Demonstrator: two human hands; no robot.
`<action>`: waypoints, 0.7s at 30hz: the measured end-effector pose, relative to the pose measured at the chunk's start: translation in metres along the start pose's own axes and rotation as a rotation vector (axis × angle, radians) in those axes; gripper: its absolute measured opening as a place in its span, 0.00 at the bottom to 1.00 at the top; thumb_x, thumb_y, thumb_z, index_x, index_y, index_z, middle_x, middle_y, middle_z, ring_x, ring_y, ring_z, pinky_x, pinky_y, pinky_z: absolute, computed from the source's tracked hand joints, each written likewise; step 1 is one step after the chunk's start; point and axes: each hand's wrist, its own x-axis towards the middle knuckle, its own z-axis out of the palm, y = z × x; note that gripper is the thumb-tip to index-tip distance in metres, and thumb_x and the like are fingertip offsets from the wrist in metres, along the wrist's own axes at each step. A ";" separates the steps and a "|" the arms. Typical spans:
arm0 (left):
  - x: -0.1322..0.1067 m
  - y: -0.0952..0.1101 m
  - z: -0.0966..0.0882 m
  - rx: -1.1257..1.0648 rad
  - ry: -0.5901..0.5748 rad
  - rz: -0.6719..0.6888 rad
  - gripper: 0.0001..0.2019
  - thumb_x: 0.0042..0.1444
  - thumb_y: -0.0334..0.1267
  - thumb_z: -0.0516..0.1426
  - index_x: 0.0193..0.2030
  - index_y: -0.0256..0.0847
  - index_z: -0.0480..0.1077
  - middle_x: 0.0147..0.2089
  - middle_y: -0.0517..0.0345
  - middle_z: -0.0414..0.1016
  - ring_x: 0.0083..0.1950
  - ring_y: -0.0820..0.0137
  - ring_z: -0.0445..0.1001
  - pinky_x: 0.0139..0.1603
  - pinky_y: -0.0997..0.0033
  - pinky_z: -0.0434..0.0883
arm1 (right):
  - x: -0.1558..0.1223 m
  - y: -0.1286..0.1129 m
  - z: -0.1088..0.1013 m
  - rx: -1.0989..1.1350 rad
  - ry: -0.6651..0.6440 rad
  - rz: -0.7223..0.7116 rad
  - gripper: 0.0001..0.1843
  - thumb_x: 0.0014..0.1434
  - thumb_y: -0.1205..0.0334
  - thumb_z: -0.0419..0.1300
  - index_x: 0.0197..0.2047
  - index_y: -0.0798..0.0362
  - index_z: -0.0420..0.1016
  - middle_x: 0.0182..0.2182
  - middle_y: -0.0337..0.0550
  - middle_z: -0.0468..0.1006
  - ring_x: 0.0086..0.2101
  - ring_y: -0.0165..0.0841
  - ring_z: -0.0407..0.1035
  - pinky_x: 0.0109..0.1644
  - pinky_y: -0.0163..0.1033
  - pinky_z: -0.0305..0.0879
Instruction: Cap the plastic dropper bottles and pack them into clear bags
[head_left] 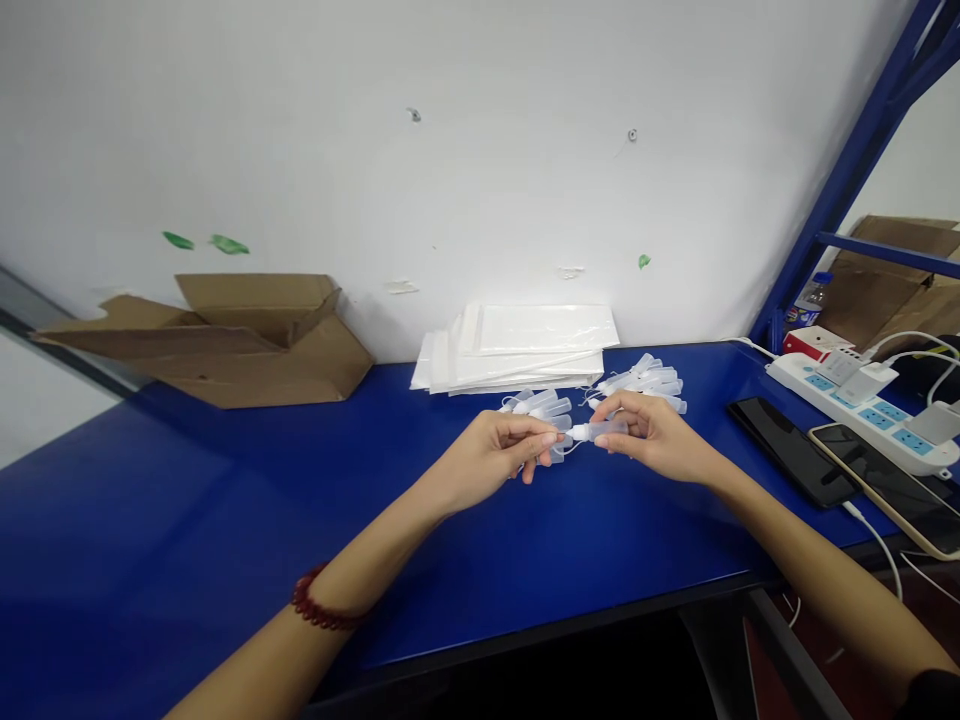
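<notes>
My right hand [646,430] is closed round a small translucent squeeze dropper bottle [600,430], which lies level with its white nozzle end pointing left. At that nozzle the thumb and fingers of my left hand [517,447] are pinched together; what sits between them is too small to make out. Just behind and under my left fingers is a group of similar bottles [546,403] with thin white strings, partly hidden. Beyond my right hand lies a second cluster of bottles [651,375].
A stack of white packets [525,345] rests against the wall. An open cardboard box [247,355] stands at left on the blue table [247,530]. On the right are a black phone [791,450], a second phone [892,485], and a white power strip [862,405] with cables.
</notes>
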 end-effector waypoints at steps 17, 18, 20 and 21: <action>-0.003 -0.002 0.010 -0.055 -0.038 0.002 0.14 0.56 0.44 0.61 0.28 0.34 0.76 0.24 0.58 0.74 0.17 0.76 0.70 0.21 0.76 0.65 | -0.003 0.011 0.011 -0.268 0.117 -0.356 0.05 0.60 0.69 0.60 0.40 0.52 0.72 0.36 0.43 0.73 0.37 0.34 0.68 0.35 0.38 0.64; -0.003 -0.003 0.011 -0.061 -0.041 -0.002 0.14 0.55 0.44 0.61 0.27 0.34 0.75 0.24 0.59 0.73 0.17 0.77 0.70 0.21 0.77 0.65 | -0.003 0.012 0.012 -0.270 0.117 -0.357 0.05 0.60 0.70 0.60 0.40 0.52 0.72 0.36 0.43 0.72 0.37 0.34 0.68 0.36 0.38 0.64; -0.003 -0.004 0.012 -0.072 -0.046 -0.006 0.14 0.55 0.44 0.62 0.26 0.34 0.75 0.23 0.59 0.73 0.17 0.77 0.69 0.21 0.77 0.65 | -0.002 0.015 0.013 -0.278 0.126 -0.353 0.06 0.59 0.70 0.60 0.40 0.52 0.73 0.35 0.43 0.72 0.36 0.34 0.67 0.37 0.39 0.64; -0.003 -0.005 0.012 -0.076 -0.045 -0.006 0.14 0.55 0.44 0.62 0.26 0.34 0.75 0.23 0.59 0.73 0.17 0.77 0.69 0.20 0.77 0.65 | -0.002 0.016 0.014 -0.282 0.133 -0.351 0.06 0.59 0.71 0.60 0.40 0.53 0.73 0.34 0.42 0.72 0.36 0.34 0.67 0.37 0.39 0.64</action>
